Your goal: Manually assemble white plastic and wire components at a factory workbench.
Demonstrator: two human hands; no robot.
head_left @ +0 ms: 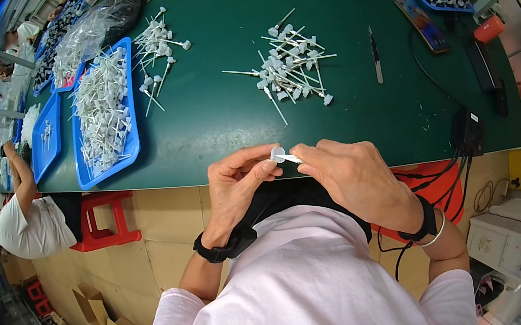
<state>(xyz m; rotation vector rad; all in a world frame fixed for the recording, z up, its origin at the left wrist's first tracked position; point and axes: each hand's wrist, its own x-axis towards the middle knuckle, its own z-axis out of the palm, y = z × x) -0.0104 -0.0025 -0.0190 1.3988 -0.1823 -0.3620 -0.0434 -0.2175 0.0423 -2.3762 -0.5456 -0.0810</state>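
Just above the near table edge, my left hand pinches the round head of a small white plastic piece between thumb and fingers. My right hand is closed on the thin white stem at the right side of that piece. The two hands nearly meet there, and the fingertips partly cover the piece. Beyond them on the green table lies a loose pile of similar white-headed pieces with thin stems. A smaller scatter of the same kind lies farther left.
To the left, a blue tray heaped with such pieces stands beside another blue tray. Tweezers, a phone and a black cable box are on the right. A co-worker sits at the far left.
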